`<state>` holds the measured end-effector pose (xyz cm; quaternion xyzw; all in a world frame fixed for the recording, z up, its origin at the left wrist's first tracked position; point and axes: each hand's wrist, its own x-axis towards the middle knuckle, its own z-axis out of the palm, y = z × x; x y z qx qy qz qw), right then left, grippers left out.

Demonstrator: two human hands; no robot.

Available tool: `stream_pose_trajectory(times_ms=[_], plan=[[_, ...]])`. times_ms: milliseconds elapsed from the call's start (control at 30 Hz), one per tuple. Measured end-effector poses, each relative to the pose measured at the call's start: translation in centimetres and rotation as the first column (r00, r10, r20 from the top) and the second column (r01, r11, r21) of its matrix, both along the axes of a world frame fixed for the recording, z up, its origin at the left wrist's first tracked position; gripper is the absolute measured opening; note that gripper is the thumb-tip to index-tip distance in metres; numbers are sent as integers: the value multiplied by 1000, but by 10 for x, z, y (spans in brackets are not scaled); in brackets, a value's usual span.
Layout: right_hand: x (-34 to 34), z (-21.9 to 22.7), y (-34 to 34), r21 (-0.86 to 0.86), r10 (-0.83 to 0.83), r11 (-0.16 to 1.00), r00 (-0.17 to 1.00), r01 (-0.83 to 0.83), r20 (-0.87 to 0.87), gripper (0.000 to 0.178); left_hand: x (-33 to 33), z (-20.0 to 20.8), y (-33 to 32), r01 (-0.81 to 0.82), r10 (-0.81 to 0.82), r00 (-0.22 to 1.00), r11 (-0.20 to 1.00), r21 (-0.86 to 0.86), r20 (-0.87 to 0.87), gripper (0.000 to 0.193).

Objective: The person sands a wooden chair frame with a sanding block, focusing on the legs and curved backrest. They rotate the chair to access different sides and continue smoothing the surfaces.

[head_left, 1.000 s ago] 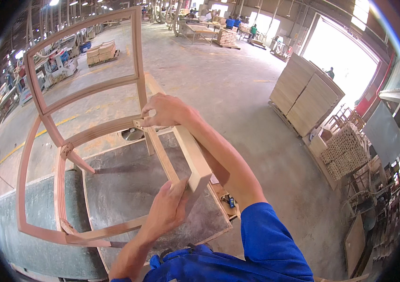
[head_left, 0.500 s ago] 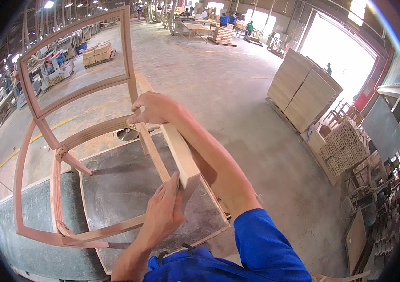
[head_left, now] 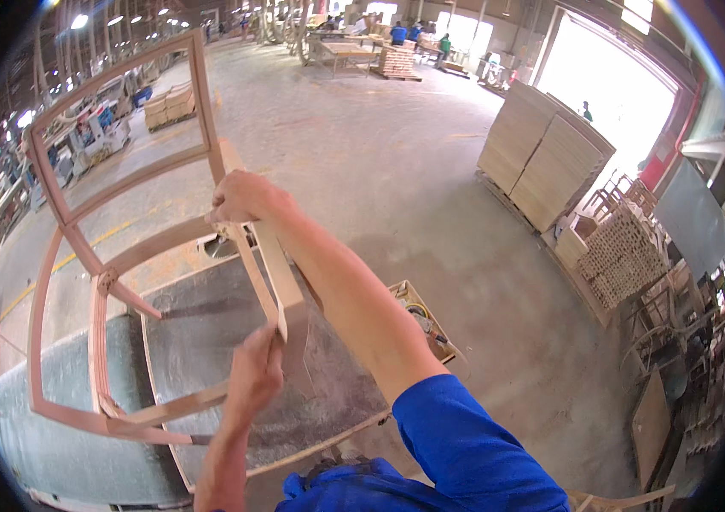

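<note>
A bare wooden chair frame (head_left: 100,341) with an open back stands tilted over a dark-topped work table. Along its right side runs a pale, bent wooden bar (head_left: 275,266), beside a thinner inner rail (head_left: 253,271). My left hand (head_left: 256,369) is closed around the near end of these pieces, where the bar bends downward. At their far end, by the joint with the back, my right hand (head_left: 250,198) is closed over the frame, fingers curled down. Its forearm passes above the bar. The fingertips of both hands are partly hidden.
Under the frame lies the dark table top (head_left: 196,328) with a wooden rim. A small wooden box (head_left: 422,316) with tools stands right of it. Farther right are stacked panels (head_left: 542,158) and a pile of wood pieces (head_left: 623,264). People work far back.
Both hands and the right side of the frame have shifted left in view. My right fingers have curled closer round the far joint. The tool box has come into fuller view.
</note>
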<state>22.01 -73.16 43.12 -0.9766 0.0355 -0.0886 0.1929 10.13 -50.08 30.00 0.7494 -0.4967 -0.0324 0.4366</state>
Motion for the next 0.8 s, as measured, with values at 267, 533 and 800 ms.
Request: stream_pose_trajectory(times_ms=[267, 533, 800], plan=[[-2, 0, -9, -87, 40, 995, 999, -43, -35, 47, -17, -22, 4, -84, 83, 996, 996, -36, -33, 41], [15, -27, -53, 101, 196, 971, 963, -217, 187, 40, -32, -3, -19, -165, 165, 986, 986, 1, -37, 37], [-4, -22, -6, 5, 198, 980, 976, -199, 94, 36, -68, -16, 171, -616, 593, 775, 786, -52, -218, 33]])
